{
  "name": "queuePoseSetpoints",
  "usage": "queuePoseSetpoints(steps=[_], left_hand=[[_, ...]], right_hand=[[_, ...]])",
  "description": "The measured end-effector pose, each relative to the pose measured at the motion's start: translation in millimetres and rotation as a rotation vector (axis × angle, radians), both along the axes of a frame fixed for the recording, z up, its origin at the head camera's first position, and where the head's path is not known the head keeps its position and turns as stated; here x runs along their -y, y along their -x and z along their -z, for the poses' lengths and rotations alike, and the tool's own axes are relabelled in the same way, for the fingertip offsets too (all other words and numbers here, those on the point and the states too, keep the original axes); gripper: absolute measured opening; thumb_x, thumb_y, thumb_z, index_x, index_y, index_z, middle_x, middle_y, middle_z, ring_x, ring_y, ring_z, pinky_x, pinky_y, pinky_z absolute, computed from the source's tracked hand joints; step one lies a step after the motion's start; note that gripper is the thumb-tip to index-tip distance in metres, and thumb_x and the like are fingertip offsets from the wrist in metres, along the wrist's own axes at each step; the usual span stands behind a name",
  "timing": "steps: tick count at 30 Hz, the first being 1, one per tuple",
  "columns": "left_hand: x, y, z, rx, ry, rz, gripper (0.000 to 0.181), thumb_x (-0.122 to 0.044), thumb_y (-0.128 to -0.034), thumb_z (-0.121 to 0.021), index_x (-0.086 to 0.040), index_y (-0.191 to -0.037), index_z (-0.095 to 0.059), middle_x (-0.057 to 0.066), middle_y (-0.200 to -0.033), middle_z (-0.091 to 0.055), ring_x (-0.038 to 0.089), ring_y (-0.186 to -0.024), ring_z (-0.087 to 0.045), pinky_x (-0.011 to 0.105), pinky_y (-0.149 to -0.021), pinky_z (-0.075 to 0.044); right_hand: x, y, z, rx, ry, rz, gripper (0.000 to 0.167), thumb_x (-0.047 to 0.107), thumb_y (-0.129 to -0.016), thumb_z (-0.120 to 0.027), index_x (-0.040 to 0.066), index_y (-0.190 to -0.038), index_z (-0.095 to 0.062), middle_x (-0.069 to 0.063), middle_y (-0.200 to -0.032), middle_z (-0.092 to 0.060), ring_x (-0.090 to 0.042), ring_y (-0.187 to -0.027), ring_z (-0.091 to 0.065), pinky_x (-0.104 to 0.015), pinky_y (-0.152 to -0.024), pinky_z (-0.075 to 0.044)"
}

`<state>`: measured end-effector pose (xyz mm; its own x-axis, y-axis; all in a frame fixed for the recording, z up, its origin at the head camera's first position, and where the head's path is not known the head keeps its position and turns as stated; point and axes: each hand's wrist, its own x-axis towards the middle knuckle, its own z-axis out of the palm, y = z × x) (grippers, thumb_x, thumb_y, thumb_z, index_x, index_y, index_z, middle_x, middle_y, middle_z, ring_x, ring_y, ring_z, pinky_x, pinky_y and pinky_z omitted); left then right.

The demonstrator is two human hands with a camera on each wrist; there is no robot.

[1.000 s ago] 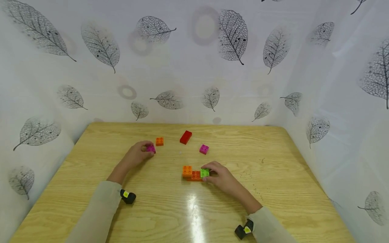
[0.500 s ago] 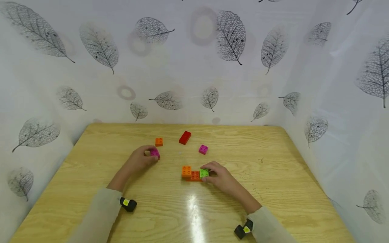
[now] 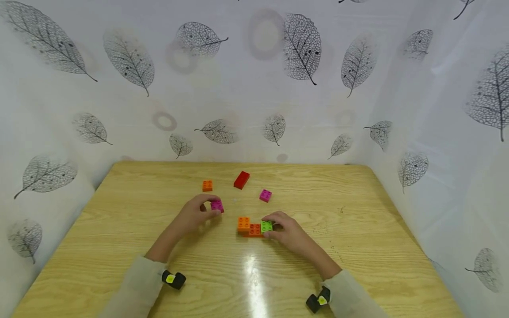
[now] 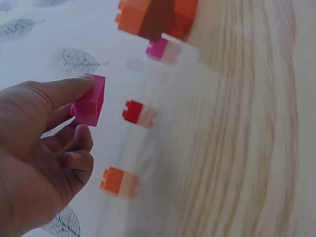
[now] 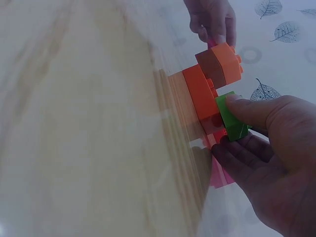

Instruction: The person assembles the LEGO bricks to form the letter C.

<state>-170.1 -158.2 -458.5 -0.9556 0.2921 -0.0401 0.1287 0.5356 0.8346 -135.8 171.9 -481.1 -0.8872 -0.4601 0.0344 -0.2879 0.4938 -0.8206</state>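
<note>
My left hand (image 3: 195,216) pinches a magenta building block (image 4: 89,102) between thumb and fingers, held above the table left of the joined blocks. With thumb and fingers my right hand (image 3: 291,231) grips a lime green block (image 3: 267,226). That green block sits on the right end of a longer dark orange block (image 5: 200,94), and a lighter orange block (image 3: 244,223) is on its left end. Between the two raised blocks, studs of the dark orange one show. In the right wrist view the fingers hide part of the green block.
Behind the hands, a small orange block (image 3: 207,185), a red block (image 3: 241,180) and a second magenta block (image 3: 265,195) lie on the wooden table (image 3: 318,190). A leaf-patterned white curtain (image 3: 246,88) hangs at the back and sides.
My left hand has moved right and slightly nearer, carrying the magenta block away from beside the small orange block towards the joined blocks. The right hand keeps its grip in place.
</note>
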Motion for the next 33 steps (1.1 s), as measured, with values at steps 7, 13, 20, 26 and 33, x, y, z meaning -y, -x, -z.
queuePoseSetpoints(steps=[7,13,20,26,33], left_hand=[[-20.0,-11.0,-8.2,-0.037,-0.053,0.095,0.041,-0.029,-0.0945,-0.072,-0.015,-0.132,-0.063,0.007,-0.122,-0.06,0.021,-0.086,-0.052,0.028,-0.066,-0.047],[-34.6,-19.2,-12.9,-0.039,-0.05,0.145,0.042,-0.031,-0.0943,-0.072,-0.015,-0.132,-0.064,0.003,-0.122,-0.061,0.019,-0.085,-0.053,0.027,-0.066,-0.047],[-45.6,-26.0,-16.0,-0.048,-0.048,0.185,0.038,-0.029,-0.094,-0.073,-0.014,-0.128,-0.066,0.0,-0.123,-0.062,0.018,-0.087,-0.053,0.027,-0.071,-0.048],[-52.1,-28.4,-11.6,-0.044,-0.05,0.202,0.037,-0.031,-0.095,-0.071,-0.015,-0.128,-0.066,0.001,-0.12,-0.062,0.018,-0.086,-0.053,0.027,-0.071,-0.048],[-58.0,-28.9,-6.0,-0.027,-0.053,0.182,0.039,-0.031,-0.0943,-0.072,-0.017,-0.13,-0.065,-0.002,-0.121,-0.06,0.017,-0.085,-0.053,0.027,-0.068,-0.048]], right_hand=[[0,-0.2,0.7,-0.001,-0.004,-0.002,0.04,0.024,-0.093,-0.073,0.013,-0.13,-0.065,-0.001,-0.123,-0.062,-0.019,-0.109,-0.061,-0.036,-0.096,-0.052],[0,-0.1,1.1,0.007,-0.004,-0.006,0.04,0.024,-0.094,-0.073,0.013,-0.131,-0.064,-0.001,-0.124,-0.062,-0.019,-0.11,-0.061,-0.038,-0.096,-0.052],[0,0.6,1.3,0.005,-0.003,-0.006,0.039,0.025,-0.094,-0.072,0.013,-0.131,-0.064,-0.002,-0.124,-0.062,-0.02,-0.11,-0.061,-0.036,-0.096,-0.052],[1,-0.1,-0.9,0.014,-0.009,-0.008,0.039,0.025,-0.094,-0.073,0.014,-0.131,-0.064,0.0,-0.125,-0.061,-0.018,-0.11,-0.061,-0.036,-0.095,-0.052],[1,-2.2,-4.1,0.048,0.004,0.0,0.04,0.023,-0.094,-0.073,0.014,-0.132,-0.064,0.004,-0.124,-0.059,-0.016,-0.11,-0.06,-0.033,-0.095,-0.051]])
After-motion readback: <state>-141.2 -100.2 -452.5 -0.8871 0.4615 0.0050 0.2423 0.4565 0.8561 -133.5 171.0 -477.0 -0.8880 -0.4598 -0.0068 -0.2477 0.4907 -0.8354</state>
